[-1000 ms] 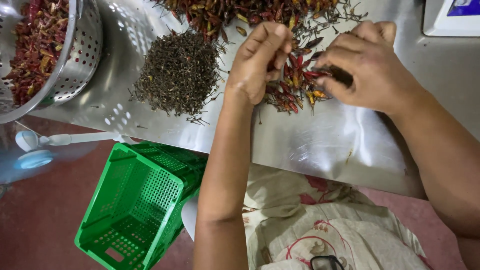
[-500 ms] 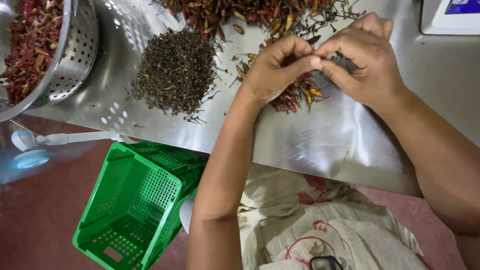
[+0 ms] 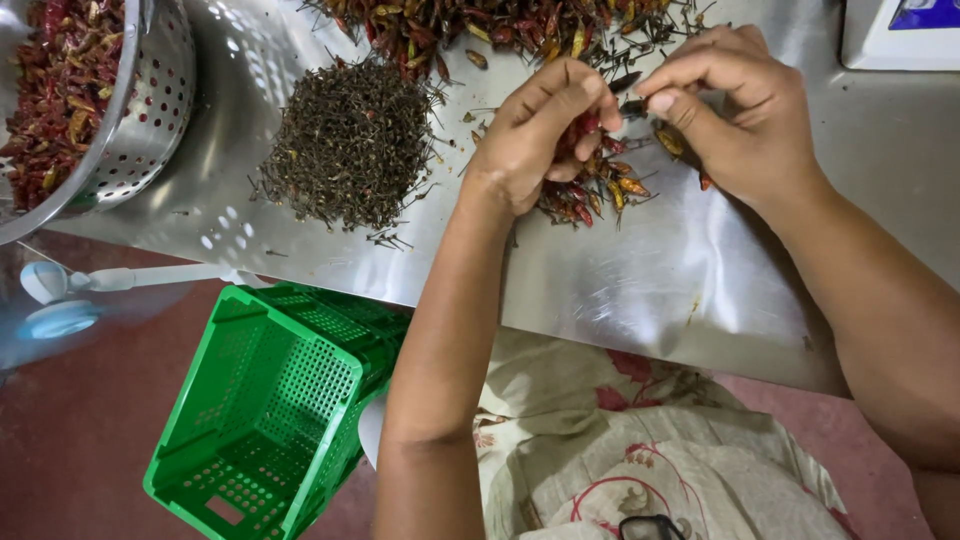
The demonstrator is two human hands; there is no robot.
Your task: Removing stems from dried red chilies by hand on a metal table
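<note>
Both hands have drawn apart slightly at upper centre, left hand (image 3: pixel 545 135) clutching dried red chillies (image 3: pixel 590 185), right hand (image 3: pixel 735 115) fingertips pinching a dark stem (image 3: pixel 628 82).

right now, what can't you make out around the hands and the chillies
Head view only:
- Chillies inside the left hand: curled fingers hide how many.
- What the right hand pinches: too small to tell.
- Metal colander: cut off by the left and top edges.
- Chilli heap: cut by the top edge.
- Green crate: partly under the table.
</note>
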